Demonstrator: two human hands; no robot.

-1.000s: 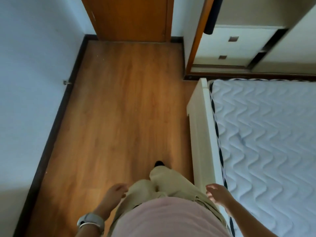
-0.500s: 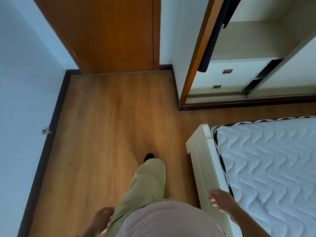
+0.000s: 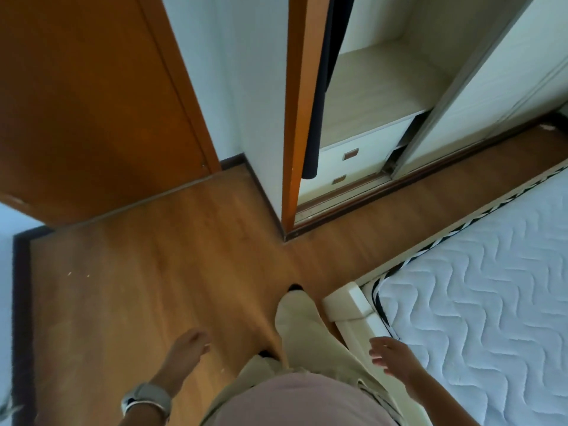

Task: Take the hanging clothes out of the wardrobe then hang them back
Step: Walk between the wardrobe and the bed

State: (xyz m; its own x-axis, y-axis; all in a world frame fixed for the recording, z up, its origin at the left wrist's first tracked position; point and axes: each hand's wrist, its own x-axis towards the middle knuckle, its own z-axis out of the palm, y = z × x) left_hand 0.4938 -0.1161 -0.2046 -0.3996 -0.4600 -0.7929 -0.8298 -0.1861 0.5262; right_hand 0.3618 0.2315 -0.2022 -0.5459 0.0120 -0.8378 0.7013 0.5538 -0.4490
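Head view, looking down: a dark garment (image 3: pixel 319 96) hangs at the left edge of the open wardrobe (image 3: pixel 378 87), well apart from both hands, above white drawers (image 3: pixel 353 158). Bare wood floor (image 3: pixel 153 272) lies between; a mattress (image 3: pixel 479 302) borders the right. The left hand (image 3: pixel 187 348), somewhat blurred, seems loosely open and empty. The right hand (image 3: pixel 392 358) is spread open, empty.

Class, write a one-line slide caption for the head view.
Both hands empty, left hand and right hand, a person walks toward the open wardrobe where a dark garment hangs, beside the mattress.
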